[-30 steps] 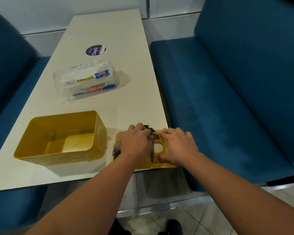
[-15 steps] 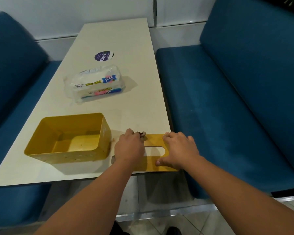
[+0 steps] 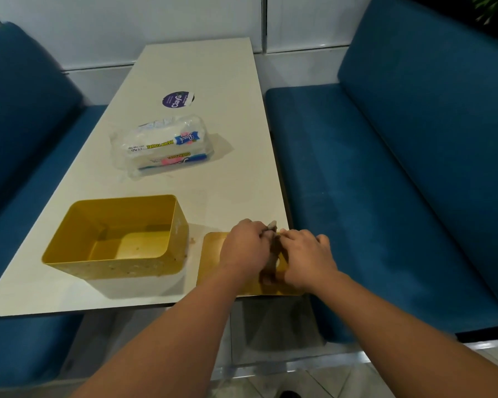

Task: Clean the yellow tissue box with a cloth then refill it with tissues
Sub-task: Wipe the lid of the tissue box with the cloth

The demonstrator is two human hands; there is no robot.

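Both hands are down on the lid (image 3: 213, 248), which lies flat at the near corner of the table (image 3: 230, 81). The left hand (image 3: 243, 249) is curled round a dark cloth (image 3: 271, 248), a scrap of it poking out past the knuckles, and looks to be rubbing the lid's face. The right hand (image 3: 306, 258) lies just right of the cloth, fingers bent over the lid to pin it. I'd call this the wiping step, not yet finished. Just left of the gripping hand sits the yellow box (image 3: 118, 268), open and empty, with specks on its front wall that likely need the cloth next. That calls for lifting the cloth across and steadying the box. Beyond the hands, well apart, lies the pack of tissues (image 3: 161, 145), reading "Reach" and "PAPER TOWEL". Farther still, a round purple sticker (image 3: 177, 99) reads "ClayG".
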